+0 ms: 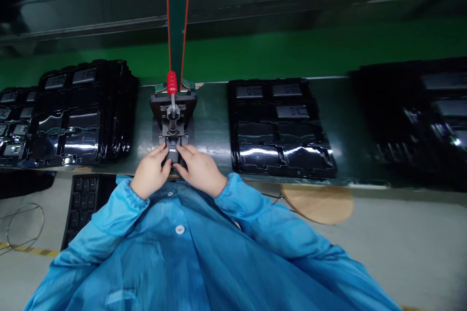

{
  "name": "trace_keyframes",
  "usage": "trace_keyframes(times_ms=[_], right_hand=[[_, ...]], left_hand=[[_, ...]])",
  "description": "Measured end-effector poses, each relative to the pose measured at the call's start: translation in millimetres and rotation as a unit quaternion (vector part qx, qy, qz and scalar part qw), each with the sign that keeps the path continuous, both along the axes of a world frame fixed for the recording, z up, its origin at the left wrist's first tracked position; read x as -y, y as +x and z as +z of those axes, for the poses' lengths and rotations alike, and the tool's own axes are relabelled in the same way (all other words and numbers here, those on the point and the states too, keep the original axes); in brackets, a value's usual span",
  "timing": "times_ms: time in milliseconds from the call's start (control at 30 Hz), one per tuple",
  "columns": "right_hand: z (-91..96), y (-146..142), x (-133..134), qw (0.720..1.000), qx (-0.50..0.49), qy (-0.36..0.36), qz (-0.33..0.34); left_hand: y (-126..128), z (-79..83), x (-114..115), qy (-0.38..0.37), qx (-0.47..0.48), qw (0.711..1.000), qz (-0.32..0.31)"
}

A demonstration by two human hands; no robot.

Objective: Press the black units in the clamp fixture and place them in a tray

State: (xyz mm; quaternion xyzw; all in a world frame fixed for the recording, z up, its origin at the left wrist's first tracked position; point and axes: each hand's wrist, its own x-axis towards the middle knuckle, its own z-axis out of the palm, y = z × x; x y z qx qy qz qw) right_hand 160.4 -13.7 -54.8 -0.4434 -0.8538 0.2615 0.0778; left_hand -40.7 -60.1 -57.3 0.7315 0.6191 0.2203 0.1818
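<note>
A small dark grey plastic part sits at the base of a toggle clamp fixture, between my two hands. My left hand grips its left side with thumb and fingers. On the opposite side my right hand pinches it the same way. The fixture's red handle points up, above the part. What exactly the part is, I cannot make out.
Right of the fixture lies a black tray with several grey parts in its pockets. Stacked black trays stand at left, and more trays at far right. Below the bench are a wooden stool and a crate of dark pieces.
</note>
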Motion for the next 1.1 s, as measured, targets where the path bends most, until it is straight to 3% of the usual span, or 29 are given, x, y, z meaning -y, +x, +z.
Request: trace_keyframes(times_ms=[267,700,1000,1100], right_hand=[[-1.6,1,-2,1.000,0.026,0.006,-0.001],[-4.3,3,0,1.000,0.013,0.002,0.005],[-10.0,3,-1,1.000,-0.012,-0.001,-0.013],[-15.7,7,0,0.997,-0.065,0.035,-0.033]], left_hand=[[1,-2.2,-1,-0.009,-0.017,0.999,-0.026],[1,-8.7,2,0.012,-0.011,1.000,-0.019],[-1,-16.6,2,0.044,0.044,0.998,0.000],[-1,-23.5,3,0.076,0.090,0.993,0.031]])
